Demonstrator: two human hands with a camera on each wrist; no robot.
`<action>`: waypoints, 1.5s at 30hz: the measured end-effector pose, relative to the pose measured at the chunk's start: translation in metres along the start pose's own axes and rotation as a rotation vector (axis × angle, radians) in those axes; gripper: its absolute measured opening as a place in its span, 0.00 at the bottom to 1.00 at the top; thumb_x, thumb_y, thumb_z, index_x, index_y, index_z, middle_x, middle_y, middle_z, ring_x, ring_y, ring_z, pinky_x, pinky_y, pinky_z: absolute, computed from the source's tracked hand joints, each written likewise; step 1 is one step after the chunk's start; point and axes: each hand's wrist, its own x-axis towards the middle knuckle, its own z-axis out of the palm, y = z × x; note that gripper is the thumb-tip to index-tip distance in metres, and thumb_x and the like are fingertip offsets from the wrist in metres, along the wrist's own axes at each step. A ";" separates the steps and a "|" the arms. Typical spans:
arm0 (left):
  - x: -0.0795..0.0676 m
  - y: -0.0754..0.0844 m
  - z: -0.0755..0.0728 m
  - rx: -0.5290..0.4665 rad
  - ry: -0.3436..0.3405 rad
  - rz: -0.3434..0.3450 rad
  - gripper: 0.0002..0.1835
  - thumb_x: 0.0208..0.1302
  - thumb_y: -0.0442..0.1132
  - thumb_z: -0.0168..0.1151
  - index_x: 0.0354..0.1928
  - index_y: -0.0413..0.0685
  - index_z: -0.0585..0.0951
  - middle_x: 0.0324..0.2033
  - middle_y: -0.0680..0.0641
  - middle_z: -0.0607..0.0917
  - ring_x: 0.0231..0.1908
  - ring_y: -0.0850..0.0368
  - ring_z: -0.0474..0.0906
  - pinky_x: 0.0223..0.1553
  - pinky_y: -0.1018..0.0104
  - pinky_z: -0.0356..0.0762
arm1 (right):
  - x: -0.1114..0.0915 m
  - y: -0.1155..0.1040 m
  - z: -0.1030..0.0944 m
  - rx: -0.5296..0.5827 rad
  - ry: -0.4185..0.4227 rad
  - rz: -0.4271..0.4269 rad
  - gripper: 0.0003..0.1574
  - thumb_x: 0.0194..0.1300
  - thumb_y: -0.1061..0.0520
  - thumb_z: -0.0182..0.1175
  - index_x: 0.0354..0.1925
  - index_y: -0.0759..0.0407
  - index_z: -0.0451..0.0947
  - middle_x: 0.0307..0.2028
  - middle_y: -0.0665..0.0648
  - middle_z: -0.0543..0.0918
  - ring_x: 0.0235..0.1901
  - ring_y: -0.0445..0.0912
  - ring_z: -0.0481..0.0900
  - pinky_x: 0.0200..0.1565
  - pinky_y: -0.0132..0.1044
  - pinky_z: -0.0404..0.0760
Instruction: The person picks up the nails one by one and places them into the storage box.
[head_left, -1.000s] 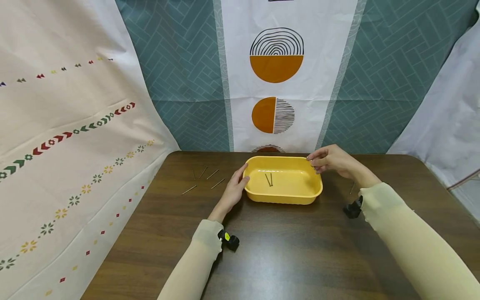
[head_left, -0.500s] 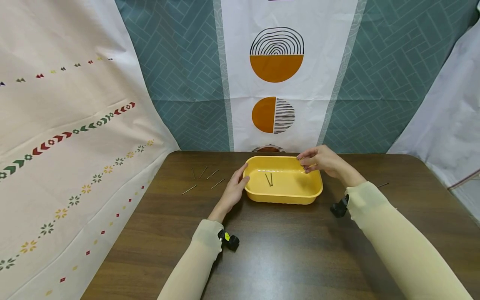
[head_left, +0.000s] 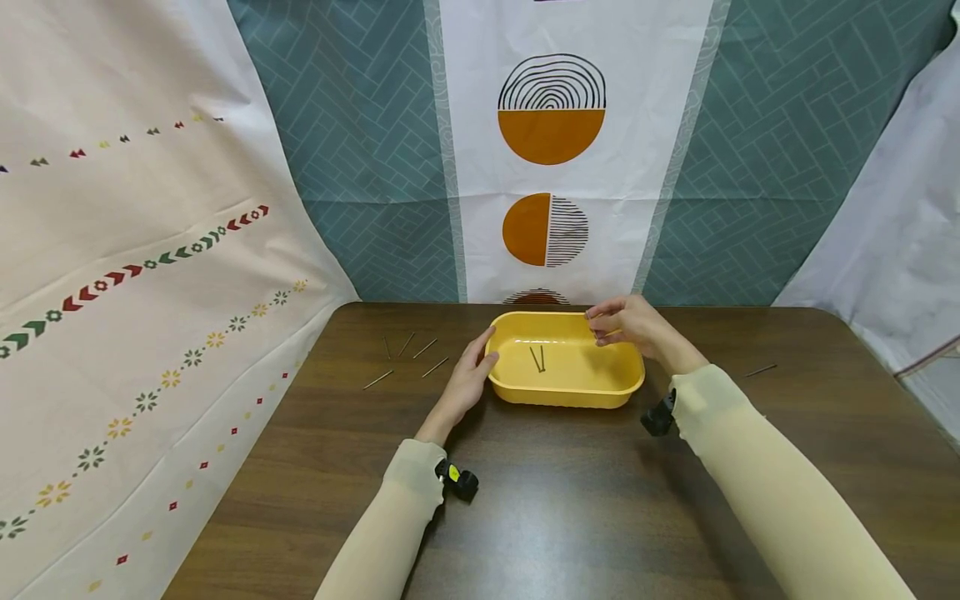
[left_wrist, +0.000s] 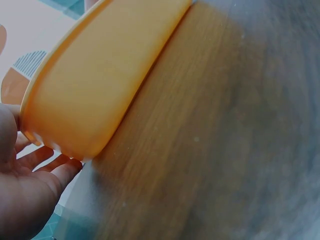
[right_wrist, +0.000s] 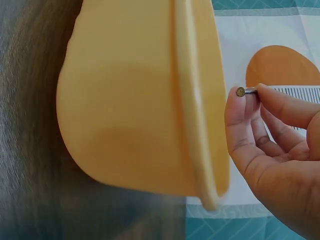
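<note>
A yellow plastic tray (head_left: 566, 398) stands on the table. My left hand (head_left: 468, 375) holds its left end, thumb by the rim and fingers against the outer wall, as the left wrist view shows. Over the tray's right half is my right hand (head_left: 626, 323), pinching a nail (right_wrist: 241, 92) between thumb and fingertip; its round head faces the right wrist camera. Two nails (head_left: 542, 358) lie in the tray with their lower ends close together.
Several nails (head_left: 424, 349) lie loose on the brown wooden table (head_left: 570, 500), left of the tray. One more nail (head_left: 761, 370) lies at the right, beyond the right forearm. A patterned cloth (head_left: 375, 167) hangs behind the table.
My right hand has moved left from the tray's right rim to over its inside, still pinching the nail. The nail on the right is now uncovered by the arm. The left hand stays put.
</note>
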 end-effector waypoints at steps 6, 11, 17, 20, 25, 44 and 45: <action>0.000 0.000 0.000 -0.004 -0.004 -0.012 0.29 0.83 0.41 0.49 0.82 0.51 0.61 0.78 0.43 0.62 0.78 0.46 0.56 0.76 0.49 0.57 | 0.004 0.008 0.008 0.026 -0.014 -0.008 0.23 0.77 0.67 0.56 0.63 0.82 0.71 0.46 0.63 0.81 0.36 0.48 0.82 0.47 0.37 0.87; 0.000 -0.001 0.000 0.003 -0.005 -0.012 0.29 0.84 0.40 0.49 0.82 0.51 0.61 0.78 0.43 0.61 0.78 0.45 0.55 0.76 0.48 0.56 | 0.006 0.011 0.018 0.048 -0.003 -0.012 0.25 0.77 0.66 0.56 0.64 0.83 0.69 0.49 0.66 0.80 0.36 0.47 0.82 0.51 0.41 0.86; 0.000 -0.001 0.000 0.004 -0.002 0.004 0.29 0.84 0.40 0.49 0.81 0.49 0.61 0.77 0.41 0.62 0.78 0.43 0.56 0.76 0.46 0.56 | 0.011 0.016 0.028 0.103 0.019 -0.004 0.24 0.76 0.67 0.57 0.63 0.83 0.70 0.44 0.61 0.82 0.34 0.46 0.82 0.47 0.38 0.87; 0.000 0.001 0.000 0.007 -0.002 0.002 0.29 0.84 0.40 0.49 0.81 0.49 0.61 0.77 0.41 0.62 0.78 0.44 0.56 0.76 0.47 0.56 | 0.017 0.020 0.035 0.151 0.029 0.010 0.24 0.75 0.68 0.58 0.63 0.83 0.70 0.41 0.59 0.83 0.33 0.45 0.82 0.43 0.35 0.87; 0.000 0.001 0.001 0.005 0.002 -0.007 0.29 0.84 0.40 0.49 0.81 0.50 0.61 0.78 0.42 0.62 0.78 0.44 0.56 0.77 0.47 0.56 | 0.023 0.023 0.046 0.182 0.041 0.018 0.25 0.74 0.69 0.58 0.64 0.83 0.70 0.40 0.59 0.83 0.31 0.43 0.82 0.41 0.35 0.88; 0.000 0.001 0.000 0.002 -0.001 -0.024 0.29 0.84 0.41 0.49 0.81 0.50 0.61 0.78 0.43 0.62 0.78 0.45 0.55 0.77 0.48 0.56 | 0.029 0.024 0.065 0.256 0.072 0.105 0.24 0.75 0.68 0.59 0.64 0.80 0.73 0.37 0.57 0.83 0.31 0.45 0.82 0.43 0.37 0.87; 0.000 0.001 0.000 0.001 -0.001 -0.024 0.29 0.83 0.40 0.49 0.81 0.50 0.61 0.78 0.43 0.62 0.78 0.45 0.55 0.77 0.48 0.56 | 0.029 0.025 0.065 0.256 0.071 0.109 0.24 0.75 0.68 0.59 0.64 0.80 0.73 0.37 0.57 0.83 0.31 0.45 0.82 0.43 0.37 0.87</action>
